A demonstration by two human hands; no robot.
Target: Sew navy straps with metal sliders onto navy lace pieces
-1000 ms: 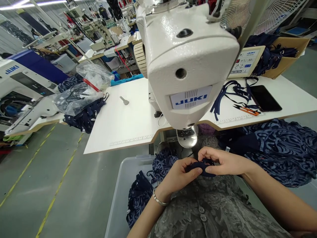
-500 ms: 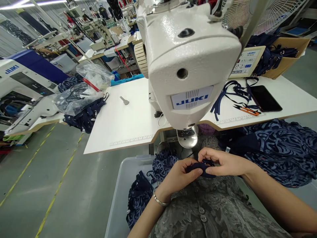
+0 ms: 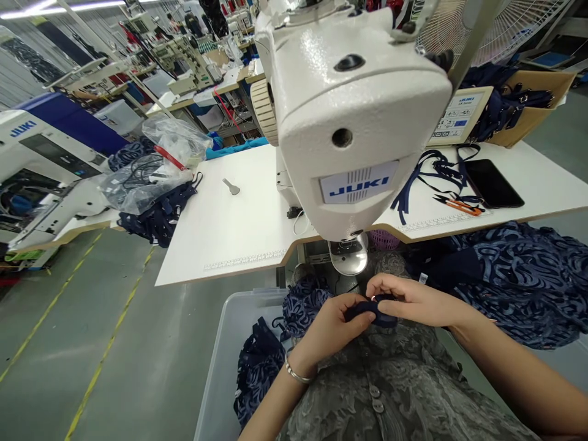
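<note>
In the head view my left hand (image 3: 337, 320) and my right hand (image 3: 413, 300) meet in front of my body, below the sewing machine's arm. Between them is a dark navy fabric strap (image 3: 359, 309), folded or looped. My left thumb and fingers pinch its left end. The right fingers curl over its other end, with the thumb pressed on top. A small shiny piece, perhaps a ring or slider, shows by the right fingertips; its shape is too small to tell. Just beyond the hands sits the white sewing machine (image 3: 358, 135), its rounded metal plate (image 3: 349, 260) apart from them.
A white table (image 3: 220, 233) surrounds the machine. On its right lie navy straps (image 3: 438, 171), orange thread snips (image 3: 459, 205) and a black phone (image 3: 493, 182). Patterned navy garments (image 3: 523, 275) are heaped at right; others (image 3: 260, 367) lie in a plastic bin (image 3: 215, 367) at left.
My right thumb has shifted slightly up and left on the strap, and the small shiny piece now shows beside the fingertips. My left hand stays nearly still.
</note>
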